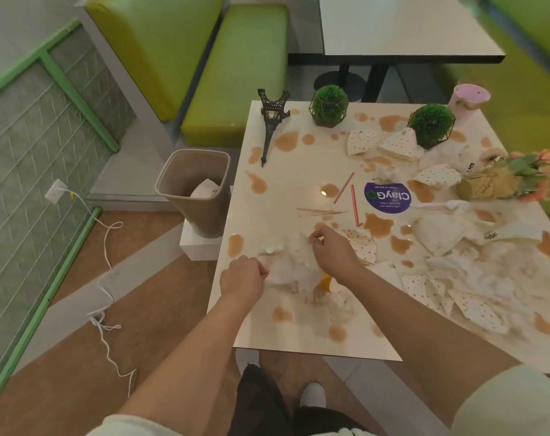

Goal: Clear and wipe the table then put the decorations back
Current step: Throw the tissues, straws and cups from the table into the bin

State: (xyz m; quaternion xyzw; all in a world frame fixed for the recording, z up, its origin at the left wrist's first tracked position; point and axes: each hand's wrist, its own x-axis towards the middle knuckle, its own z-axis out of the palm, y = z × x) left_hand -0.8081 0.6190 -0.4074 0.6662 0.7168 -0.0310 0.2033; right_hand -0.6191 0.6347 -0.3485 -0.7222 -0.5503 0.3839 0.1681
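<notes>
A white table [286,184] is stained with brown spills and strewn with polka-dot paper scraps, straws and crumpled tissue. Near its front left corner, my left hand [243,276] and my right hand [330,250] both grip a crumpled wad of white tissue [287,265]. Decorations stand on the table: a black Eiffel Tower model [272,121] lying tilted at the far left, two green ball plants [329,105] [432,124] at the back, and a flower bouquet [512,180] lying at the right.
A beige trash bin [193,190] with white paper inside stands on the floor left of the table. A pink cup [468,100] is at the table's far right corner. A green bench [236,73] and another table [408,26] lie beyond. A white cable [107,262] trails on the floor.
</notes>
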